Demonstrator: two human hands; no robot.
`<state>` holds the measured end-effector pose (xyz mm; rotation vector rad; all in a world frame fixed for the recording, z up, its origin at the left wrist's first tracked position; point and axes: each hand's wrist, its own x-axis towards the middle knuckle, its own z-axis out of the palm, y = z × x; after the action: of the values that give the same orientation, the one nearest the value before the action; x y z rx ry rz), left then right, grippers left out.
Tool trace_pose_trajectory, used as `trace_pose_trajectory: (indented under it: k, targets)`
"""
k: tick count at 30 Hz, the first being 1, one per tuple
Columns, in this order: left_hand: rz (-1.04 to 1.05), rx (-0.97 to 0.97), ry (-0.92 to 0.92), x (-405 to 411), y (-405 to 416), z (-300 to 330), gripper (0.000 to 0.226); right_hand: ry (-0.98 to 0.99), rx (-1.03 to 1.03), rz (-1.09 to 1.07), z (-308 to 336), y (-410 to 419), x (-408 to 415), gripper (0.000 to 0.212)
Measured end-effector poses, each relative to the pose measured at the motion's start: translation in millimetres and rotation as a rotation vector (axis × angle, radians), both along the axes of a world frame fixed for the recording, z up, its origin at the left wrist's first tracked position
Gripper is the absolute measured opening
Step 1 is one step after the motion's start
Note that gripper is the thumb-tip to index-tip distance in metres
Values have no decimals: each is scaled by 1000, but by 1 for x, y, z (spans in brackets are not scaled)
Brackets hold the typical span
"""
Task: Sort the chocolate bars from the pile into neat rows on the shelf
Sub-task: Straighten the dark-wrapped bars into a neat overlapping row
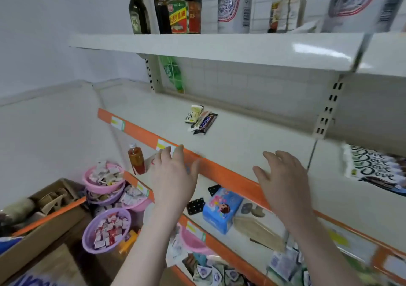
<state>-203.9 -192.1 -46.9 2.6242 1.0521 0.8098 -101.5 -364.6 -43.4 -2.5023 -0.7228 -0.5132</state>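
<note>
Left hand (175, 171) and right hand (283, 176) both empty, fingers loosely spread, apart at shelf (252, 145) front edge. Chocolate bars (201, 120) lie farther back between them, seemingly nearer left; long axes run front-to-back, slightly slanted.

A cream and yellow chocolate bar wrapper (194, 114) lying on the white middle shelf (241, 141) is showing the word "Dove" in dark script. Just beside it, a dark brown chocolate bar wrapper (206, 123) is carrying white block lettering that is looking like "SNICKERS", though blur is making it uncertain. At the right, a row of white and dark brown overlapping chocolate bars (375, 169) is repeating "Dove" in looping dark script. On the top shelf, a tall white packet with a blue and red emblem (230, 4) is displaying the Chinese characters "清爽". A brown glass bottle's green and red label (178, 16) is bearing a small "12"; its remaining print is too blurred to read.
</note>
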Motion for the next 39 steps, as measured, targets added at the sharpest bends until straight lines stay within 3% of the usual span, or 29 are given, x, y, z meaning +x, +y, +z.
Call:
trace_pose_trajectory:
  k: [8,15,23,25,30,34,39]
  targets:
    - [-48,-51,99,93,130,15,63,182,-67,-3,17,127,74,43]
    - [-180,-330,249,179,207,7,65,402,-107,-34,19,200,94,40]
    - [-304,-542,238,249,243,13,30,439,-39,-191,7,255,102,36]
    - [-382,-558,273,257,246,16,34,442,-33,-236,4,261,104,37]
    - [-494,-715,293,268,253,23,37,611,145,-261,6,270,113,15]
    - [-515,-764,332,267,254,25,35,862,285,-240,19,269,120,21]
    - [-557,-764,398,265,249,28,27,939,390,-243,25,268,120,15]
